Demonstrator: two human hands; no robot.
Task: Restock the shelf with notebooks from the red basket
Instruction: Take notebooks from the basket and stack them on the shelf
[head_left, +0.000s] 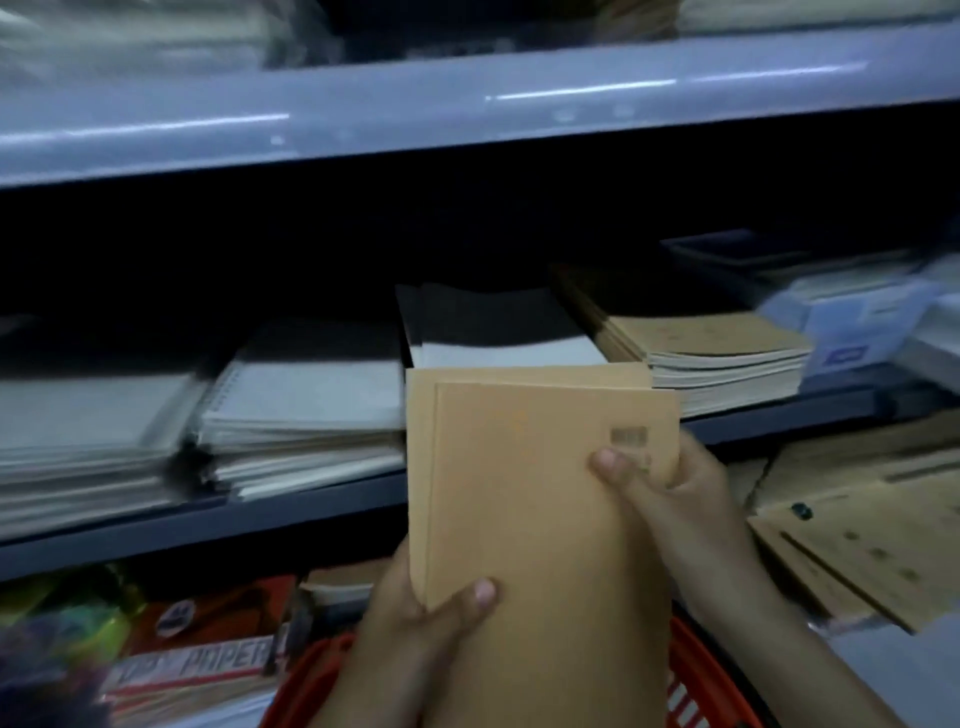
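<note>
Both our left hand (415, 618) and right hand (670, 493) pinch the kraft notebooks (540, 519); loosely squared, they could fan out and slip into the red basket (696, 680).

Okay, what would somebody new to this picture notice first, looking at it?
First, the stack of tan notebooks at centre, held up by the left hand at its lower left corner and the right hand at its right edge. Below them shows the red basket; on the shelf up right lies a matching tan pile.
</note>
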